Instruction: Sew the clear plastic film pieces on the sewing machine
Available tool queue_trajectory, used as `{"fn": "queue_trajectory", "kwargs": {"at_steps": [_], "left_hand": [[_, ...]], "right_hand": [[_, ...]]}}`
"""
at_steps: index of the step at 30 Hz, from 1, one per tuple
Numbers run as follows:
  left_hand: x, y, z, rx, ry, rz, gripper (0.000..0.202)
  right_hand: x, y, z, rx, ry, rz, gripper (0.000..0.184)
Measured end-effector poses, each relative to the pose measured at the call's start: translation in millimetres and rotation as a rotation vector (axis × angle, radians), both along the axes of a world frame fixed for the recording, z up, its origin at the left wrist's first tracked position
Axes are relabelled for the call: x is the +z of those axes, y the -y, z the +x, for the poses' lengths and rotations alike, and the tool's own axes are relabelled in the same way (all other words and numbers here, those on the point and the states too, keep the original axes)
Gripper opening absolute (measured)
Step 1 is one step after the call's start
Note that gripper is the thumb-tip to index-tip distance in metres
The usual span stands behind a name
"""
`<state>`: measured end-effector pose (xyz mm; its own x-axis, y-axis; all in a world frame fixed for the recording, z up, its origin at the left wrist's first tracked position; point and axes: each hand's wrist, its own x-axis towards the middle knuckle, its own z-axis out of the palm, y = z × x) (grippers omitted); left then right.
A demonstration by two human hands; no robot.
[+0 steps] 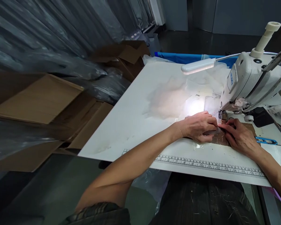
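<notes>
Bare forearms reach across the desk [135, 118] and its printed ruler [210, 164] toward the sewing machine [248, 78]. Just before its needle, left hand [198, 126] and right hand [240, 137] lie flat, fingertips meeting, pressing down a thin brownish piece [222, 139]. It looks light, limp and slippery, best held by its edges.

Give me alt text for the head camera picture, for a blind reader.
A left hand and right hand press a flat brown piece by the needle of a white sewing machine under a lamp. The white table has a printed ruler along its near edge; blue snips lie at right, cardboard boxes at left.
</notes>
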<state>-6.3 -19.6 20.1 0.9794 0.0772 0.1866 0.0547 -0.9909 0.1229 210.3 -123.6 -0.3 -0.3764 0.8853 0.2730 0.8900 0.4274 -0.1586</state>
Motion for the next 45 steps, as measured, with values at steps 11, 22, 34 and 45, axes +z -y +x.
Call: {"fn": "queue_trajectory", "kwargs": {"at_steps": [11,22,34,45], "left_hand": [[-1.1,-2,-1,0.046,0.003,0.031,0.025],[-1.1,-4,1,0.115,0.042,0.082,0.027],[-2.2,-7,4,0.171,-0.033,0.102,0.033],[-3.8,-9,5,0.204,-0.033,0.102,0.045]], "right_hand": [[-0.7,-6,-7,-0.158,0.124,-0.080,0.040],[2.4,-8,-7,-0.147,0.139,-0.056,0.043],[7.3,-12,-12,-0.185,0.215,-0.118,0.043],[30.9,-18,14,-0.164,-0.334,-0.288,0.046]]}}
